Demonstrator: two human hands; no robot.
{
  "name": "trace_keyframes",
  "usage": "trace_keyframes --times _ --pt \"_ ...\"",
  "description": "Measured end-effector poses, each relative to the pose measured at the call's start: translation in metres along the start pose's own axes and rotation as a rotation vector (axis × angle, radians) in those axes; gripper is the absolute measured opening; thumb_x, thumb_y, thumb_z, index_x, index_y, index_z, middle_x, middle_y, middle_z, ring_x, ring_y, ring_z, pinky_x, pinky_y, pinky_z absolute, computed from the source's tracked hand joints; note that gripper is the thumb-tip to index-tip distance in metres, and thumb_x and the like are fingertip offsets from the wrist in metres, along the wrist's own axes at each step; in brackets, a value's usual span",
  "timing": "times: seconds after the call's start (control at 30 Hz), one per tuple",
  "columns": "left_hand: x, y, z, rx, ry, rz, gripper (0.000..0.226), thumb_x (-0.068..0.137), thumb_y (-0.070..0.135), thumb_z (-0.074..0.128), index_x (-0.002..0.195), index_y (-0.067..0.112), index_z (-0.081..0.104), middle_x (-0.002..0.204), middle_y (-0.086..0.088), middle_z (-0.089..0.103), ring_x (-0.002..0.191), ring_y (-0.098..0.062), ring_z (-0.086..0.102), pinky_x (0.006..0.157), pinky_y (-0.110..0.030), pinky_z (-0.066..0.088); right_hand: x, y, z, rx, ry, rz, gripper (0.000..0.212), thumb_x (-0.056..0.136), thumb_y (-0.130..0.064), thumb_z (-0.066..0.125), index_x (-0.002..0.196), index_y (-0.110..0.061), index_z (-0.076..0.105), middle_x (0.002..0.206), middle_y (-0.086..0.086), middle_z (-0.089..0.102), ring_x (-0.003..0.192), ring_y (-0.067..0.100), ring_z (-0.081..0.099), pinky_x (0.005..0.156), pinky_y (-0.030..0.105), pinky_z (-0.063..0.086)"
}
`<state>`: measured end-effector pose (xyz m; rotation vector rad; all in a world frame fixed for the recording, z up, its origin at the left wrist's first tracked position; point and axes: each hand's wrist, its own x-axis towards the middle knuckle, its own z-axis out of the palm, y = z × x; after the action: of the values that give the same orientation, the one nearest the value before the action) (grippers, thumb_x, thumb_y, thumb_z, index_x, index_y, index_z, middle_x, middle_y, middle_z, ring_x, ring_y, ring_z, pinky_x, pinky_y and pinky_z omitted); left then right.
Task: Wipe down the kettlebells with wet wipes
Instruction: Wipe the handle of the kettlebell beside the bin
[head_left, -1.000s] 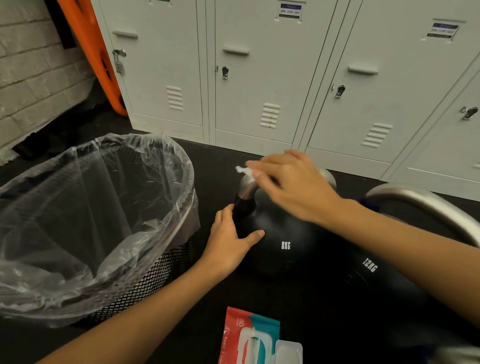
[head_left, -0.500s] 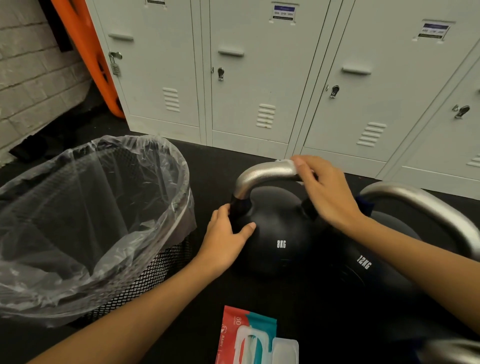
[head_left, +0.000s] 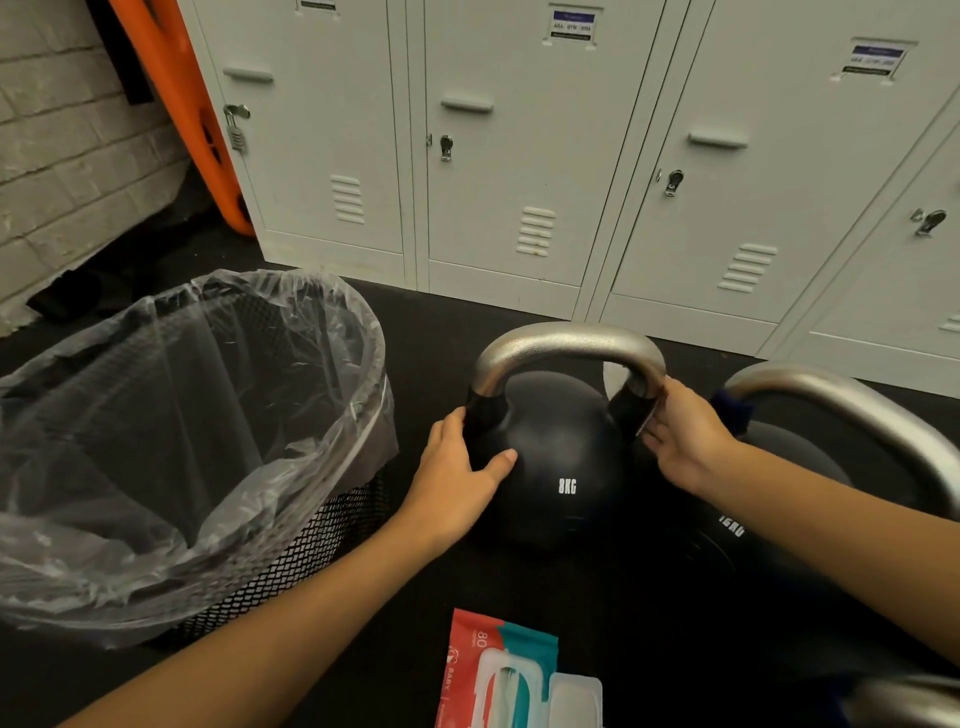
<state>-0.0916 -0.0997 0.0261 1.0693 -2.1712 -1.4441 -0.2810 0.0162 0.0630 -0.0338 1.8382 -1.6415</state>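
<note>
— White lockers (head_left: 519, 156) behind; what's readable on the black floor?
— "8KG" kettlebell (head_left: 556, 462). Left hand (head_left: 457, 467) presses it, fingers spread; right hand (head_left: 680, 441) pinches a wipe (head_left: 650, 415) against the handle. Lined bin (head_left: 182, 441) beside; wipes pack (head_left: 509, 675) marked "80".

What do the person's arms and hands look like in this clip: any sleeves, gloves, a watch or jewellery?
Both forearms are bare as far as the frame shows, with no sleeve edge in view. The left hand and the right hand wear no gloves. No watch, bracelet or ring is visible on either. The nails look short and unpainted.
</note>
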Motion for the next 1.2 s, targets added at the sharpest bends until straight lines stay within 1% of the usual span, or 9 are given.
trace_keyframes --times 0.2,0.3,0.43,0.6,0.7,0.8,1.0,1.1,1.2 --pt "0.006 -0.002 0.004 -0.012 0.072 0.009 0.061 0.087 0.031 0.066 0.139 0.019 0.037 0.135 0.003 0.039 0.123 -0.015 0.044 0.103 -0.032 0.039 -0.018 -0.012 0.007 -0.296 0.082 -0.328 0.035 0.105 -0.04 0.036 0.114 -0.024 0.066 0.098 -0.001 0.064 0.097 0.014 0.053 0.094 0.028 0.033" --pt "0.009 -0.002 0.005 -0.016 0.103 0.012 0.055 0.086 0.033 0.066 0.133 0.019 0.042 0.131 0.003 0.042 0.121 -0.013 0.043 0.102 -0.03 0.037 -0.033 -0.021 0.011 -0.493 -0.013 -0.626 0.033 0.104 -0.039 0.038 0.127 -0.038 0.063 0.116 -0.012 0.063 0.108 0.006 0.051 0.093 0.022 0.032" --pt "0.012 0.009 0.0 -0.073 0.221 0.051 0.056 0.089 0.034 0.061 0.139 0.021 0.038 0.137 0.001 0.039 0.13 -0.015 0.035 0.107 -0.029 0.029 -0.035 -0.022 0.026 -0.775 -0.066 -0.956 0.036 0.104 -0.03 0.046 0.138 -0.024 0.055 0.139 -0.008 0.054 0.131 0.006 0.041 0.108 0.012 0.022" --pt "0.01 0.052 -0.006 -0.074 0.4 0.384 0.04 0.099 0.024 0.044 0.139 0.02 0.039 0.132 0.011 0.038 0.126 -0.003 0.031 0.104 -0.017 0.025 -0.031 -0.017 0.033 -1.022 -0.2 -1.133 0.052 0.1 -0.016 0.055 0.149 -0.025 0.04 0.153 -0.004 0.041 0.146 0.008 0.023 0.118 0.014 -0.003" --pt "0.018 0.079 -0.006 0.022 0.416 0.628 0.033 0.101 0.018 0.038 0.133 0.015 0.044 0.128 0.008 0.041 0.12 -0.004 0.035 0.098 -0.007 0.026 -0.032 -0.027 0.024 -0.945 -0.316 -1.118 0.066 0.094 -0.007 0.062 0.15 -0.028 0.034 0.15 -0.007 0.046 0.14 0.006 0.036 0.119 0.021 0.02" --pt "0.031 0.099 0.001 0.25 0.265 0.804 0.036 0.103 0.021 0.032 0.136 0.01 0.042 0.136 -0.003 0.042 0.117 -0.015 0.047 0.098 -0.024 0.039 -0.034 -0.037 0.014 -0.578 -0.443 -0.952 0.066 0.089 0.008 0.055 0.137 -0.032 0.036 0.144 -0.006 0.05 0.131 0.0 0.048 0.106 0.017 0.039" --pt "0.057 0.086 0.009 0.906 0.248 0.887 0.053 0.098 0.04 0.025 0.121 0.004 0.057 0.103 -0.013 0.066 0.087 -0.03 0.062 0.073 -0.042 0.049 -0.015 -0.047 0.01 -0.323 -0.117 -0.784 0.018 0.1 -0.015 0.051 0.114 -0.028 0.049 0.12 -0.003 0.063 0.11 0.0 0.06 0.088 0.018 0.046" --pt "0.053 0.065 0.001 0.627 0.232 0.84 0.05 0.101 0.039 0.027 0.136 0.008 0.047 0.121 -0.008 0.059 0.104 -0.024 0.055 0.09 -0.037 0.043 -0.006 -0.041 0.011 -0.345 -0.141 -0.669 0.01 0.103 -0.029 0.046 0.106 -0.03 0.056 0.111 -0.008 0.068 0.108 0.003 0.062 0.099 0.029 0.046" --pt "0.036 0.045 0.0 0.095 0.175 0.505 0.043 0.104 0.036 0.027 0.142 0.022 0.041 0.125 0.01 0.052 0.113 -0.003 0.047 0.096 -0.016 0.035 -0.011 -0.04 0.013 -0.393 -0.128 -0.68 0.025 0.106 -0.031 0.036 0.108 -0.025 0.06 0.104 -0.013 0.07 0.108 0.002 0.058 0.097 0.023 0.04"
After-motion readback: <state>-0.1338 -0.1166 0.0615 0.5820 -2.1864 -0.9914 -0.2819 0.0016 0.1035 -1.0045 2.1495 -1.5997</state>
